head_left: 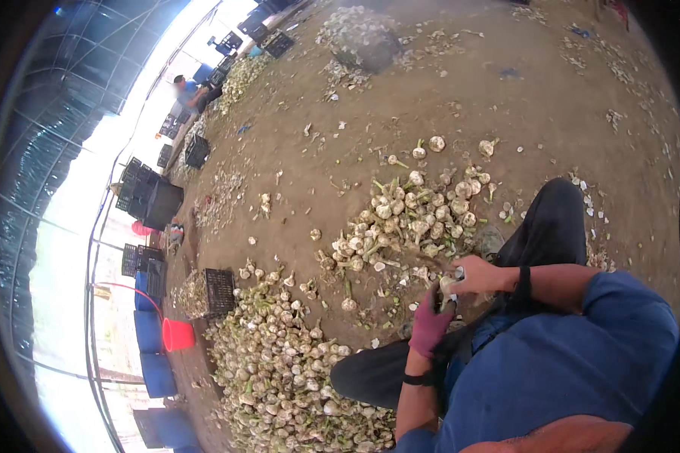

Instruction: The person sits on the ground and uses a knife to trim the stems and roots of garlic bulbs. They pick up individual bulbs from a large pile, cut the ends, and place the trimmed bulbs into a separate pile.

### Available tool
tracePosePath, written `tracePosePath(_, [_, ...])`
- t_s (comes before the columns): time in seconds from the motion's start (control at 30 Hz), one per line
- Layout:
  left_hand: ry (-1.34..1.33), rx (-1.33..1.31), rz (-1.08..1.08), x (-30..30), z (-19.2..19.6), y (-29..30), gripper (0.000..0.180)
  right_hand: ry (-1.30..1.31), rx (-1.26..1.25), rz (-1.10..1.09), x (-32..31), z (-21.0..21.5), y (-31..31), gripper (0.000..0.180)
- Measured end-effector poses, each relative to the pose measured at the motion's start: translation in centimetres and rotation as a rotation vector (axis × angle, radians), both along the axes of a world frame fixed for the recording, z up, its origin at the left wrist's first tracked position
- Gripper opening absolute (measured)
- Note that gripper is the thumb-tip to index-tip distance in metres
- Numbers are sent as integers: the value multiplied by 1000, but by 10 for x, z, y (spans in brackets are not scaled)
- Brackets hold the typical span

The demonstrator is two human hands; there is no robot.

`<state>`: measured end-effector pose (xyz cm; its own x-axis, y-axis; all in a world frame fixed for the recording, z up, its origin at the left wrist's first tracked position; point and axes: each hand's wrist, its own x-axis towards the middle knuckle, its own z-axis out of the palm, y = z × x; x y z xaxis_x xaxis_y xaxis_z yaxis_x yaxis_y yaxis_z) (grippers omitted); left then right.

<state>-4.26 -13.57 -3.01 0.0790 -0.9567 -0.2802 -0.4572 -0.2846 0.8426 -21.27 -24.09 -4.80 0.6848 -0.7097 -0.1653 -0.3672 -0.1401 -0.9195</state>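
Note:
My left hand (431, 325), in a pinkish-purple glove, is closed around a pale garlic bulb (447, 286) in front of my lap. The bare right hand (474, 275) meets it there with its fingers curled in. Whatever else the right fingers grip is too small and hidden to make out. Just beyond my hands lies a loose heap of garlic bulbs (385, 215), some with green stem stubs. A much larger pile of garlic (287, 370) spreads to the left of my bent leg.
A black crate (220, 292) stands at the large pile's far edge, near a red bucket (178, 334) and blue bins (148, 332). More dark crates (149, 195) line the left side. Another person (189, 94) sits far off by a pale heap. Trimmings litter the dirt floor (446, 90).

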Motion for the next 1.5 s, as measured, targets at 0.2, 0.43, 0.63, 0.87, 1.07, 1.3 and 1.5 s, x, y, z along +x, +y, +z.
tracePosePath(0.2, [217,-299,61,14,4,6,45,-332,664,-135,2,19,-3,34])
tracePosePath(0.43, [349,-438,221,13,8,2,34,-314,731,-84,17,13,0,39])
tracePosePath(0.63, [275,-264,385,32,-37,13,35,28,157,1,3,-10,-3,53])
tracePosePath(0.87, [-63,-247,240,20,-20,6,27,35,-287,42,-10,16,3,33])
tracePosePath(1.07, [-300,-266,126,11,-17,0,21,67,-301,103,-5,22,8,27])
tracePosePath(1.3, [-380,-408,201,4,-4,-9,20,412,-276,154,-17,-39,-12,33])
tracePosePath(1.5, [510,10,538,40,-3,2,25,343,-168,-24,-20,-59,-29,38])
